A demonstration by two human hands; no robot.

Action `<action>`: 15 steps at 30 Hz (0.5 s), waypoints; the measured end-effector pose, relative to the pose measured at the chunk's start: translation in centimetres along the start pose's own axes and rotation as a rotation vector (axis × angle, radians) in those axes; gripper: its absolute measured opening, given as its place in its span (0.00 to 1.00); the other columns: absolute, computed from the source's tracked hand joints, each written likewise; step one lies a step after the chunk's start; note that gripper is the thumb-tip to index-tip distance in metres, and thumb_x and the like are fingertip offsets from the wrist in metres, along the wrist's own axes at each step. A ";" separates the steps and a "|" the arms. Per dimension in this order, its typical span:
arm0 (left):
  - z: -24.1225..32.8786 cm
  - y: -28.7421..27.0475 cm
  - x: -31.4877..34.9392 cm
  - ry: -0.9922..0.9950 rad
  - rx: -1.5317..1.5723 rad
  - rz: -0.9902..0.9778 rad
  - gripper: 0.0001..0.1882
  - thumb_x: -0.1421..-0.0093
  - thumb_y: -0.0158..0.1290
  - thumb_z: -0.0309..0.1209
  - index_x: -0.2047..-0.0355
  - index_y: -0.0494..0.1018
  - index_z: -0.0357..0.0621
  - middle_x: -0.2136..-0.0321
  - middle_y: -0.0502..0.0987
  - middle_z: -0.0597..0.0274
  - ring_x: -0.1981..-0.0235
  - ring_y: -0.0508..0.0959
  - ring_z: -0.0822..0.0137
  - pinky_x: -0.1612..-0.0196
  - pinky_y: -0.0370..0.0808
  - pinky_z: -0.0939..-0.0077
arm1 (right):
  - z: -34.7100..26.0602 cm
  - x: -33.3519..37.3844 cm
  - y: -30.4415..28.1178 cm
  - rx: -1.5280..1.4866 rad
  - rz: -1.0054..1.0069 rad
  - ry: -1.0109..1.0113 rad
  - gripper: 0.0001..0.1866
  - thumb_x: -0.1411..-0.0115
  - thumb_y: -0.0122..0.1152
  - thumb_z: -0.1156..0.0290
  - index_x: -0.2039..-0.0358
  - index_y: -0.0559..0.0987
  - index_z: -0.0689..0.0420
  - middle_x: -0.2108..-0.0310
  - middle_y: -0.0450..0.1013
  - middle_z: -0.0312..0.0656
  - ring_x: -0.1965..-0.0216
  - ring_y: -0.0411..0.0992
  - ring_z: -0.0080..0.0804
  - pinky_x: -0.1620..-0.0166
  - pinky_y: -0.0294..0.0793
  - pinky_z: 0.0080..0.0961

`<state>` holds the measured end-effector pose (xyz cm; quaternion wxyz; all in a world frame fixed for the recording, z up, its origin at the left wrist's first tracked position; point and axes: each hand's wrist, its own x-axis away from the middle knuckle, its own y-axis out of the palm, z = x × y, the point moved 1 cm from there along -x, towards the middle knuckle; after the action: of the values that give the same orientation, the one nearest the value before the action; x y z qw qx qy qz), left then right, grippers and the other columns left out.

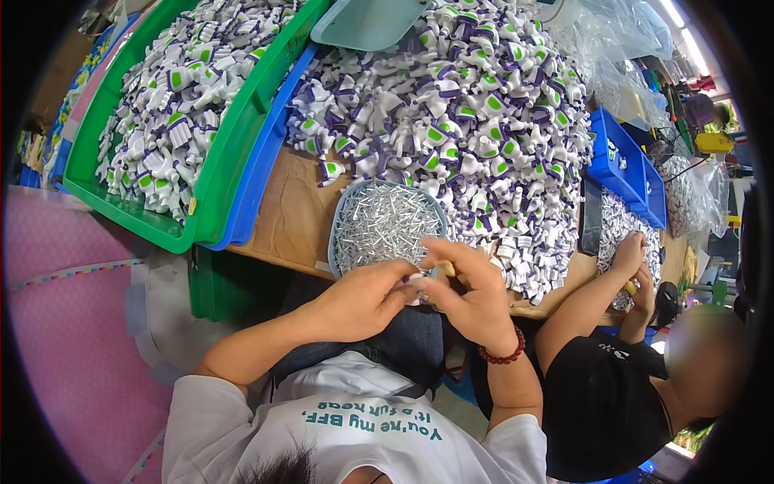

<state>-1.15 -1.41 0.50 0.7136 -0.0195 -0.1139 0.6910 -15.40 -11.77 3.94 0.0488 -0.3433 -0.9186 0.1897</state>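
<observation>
My left hand (359,300) and my right hand (474,292) meet just in front of the table edge. Their fingertips pinch a small white plastic part (417,277) between them, mostly hidden by the fingers. A red bead bracelet (503,347) circles my right wrist. Right behind my fingers stands a light blue-grey tub (333,234) full of small silvery metal pins or screws (387,222). Beyond it rises a big heap of white, purple and green plastic toy parts (484,121), spread across the wooden table (278,214).
On the left, a green crate (189,230) full of similar parts sits on a blue crate (242,218). A pale tray (367,24) rests atop the heap. A co-worker in a black shirt (605,403) works at right, near blue bins (609,169) and clear plastic bags (621,40).
</observation>
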 end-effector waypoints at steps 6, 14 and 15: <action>-0.2 -1.0 0.0 -0.255 0.720 0.001 0.14 0.33 0.37 0.40 0.64 0.65 0.42 0.79 0.68 0.66 0.80 0.65 0.80 0.78 0.61 0.86 | -0.5 0.7 -1.1 0.066 -0.164 0.011 0.24 0.46 0.60 0.77 0.48 0.70 0.61 0.76 0.75 0.41 0.76 0.70 0.26 0.70 0.70 0.20; 0.4 -0.5 -0.1 -0.214 0.693 0.017 0.19 0.33 0.35 0.44 0.64 0.66 0.41 0.80 0.66 0.68 0.80 0.65 0.80 0.79 0.61 0.86 | 0.1 1.1 0.1 -0.035 -0.264 -0.070 0.31 0.46 0.62 0.75 0.42 0.64 0.60 0.76 0.76 0.42 0.77 0.73 0.24 0.68 0.71 0.19; 0.6 -0.5 -0.1 -0.200 0.665 0.018 0.19 0.33 0.35 0.44 0.65 0.66 0.41 0.80 0.66 0.68 0.81 0.65 0.79 0.79 0.62 0.85 | 0.1 1.2 0.1 -0.054 -0.272 -0.047 0.31 0.47 0.62 0.75 0.42 0.64 0.59 0.76 0.76 0.42 0.77 0.73 0.23 0.68 0.71 0.19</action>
<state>-0.78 -1.59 1.13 0.6600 0.2808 0.0484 0.6951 -16.25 -10.99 3.82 0.0436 -0.2121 -0.9623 0.1646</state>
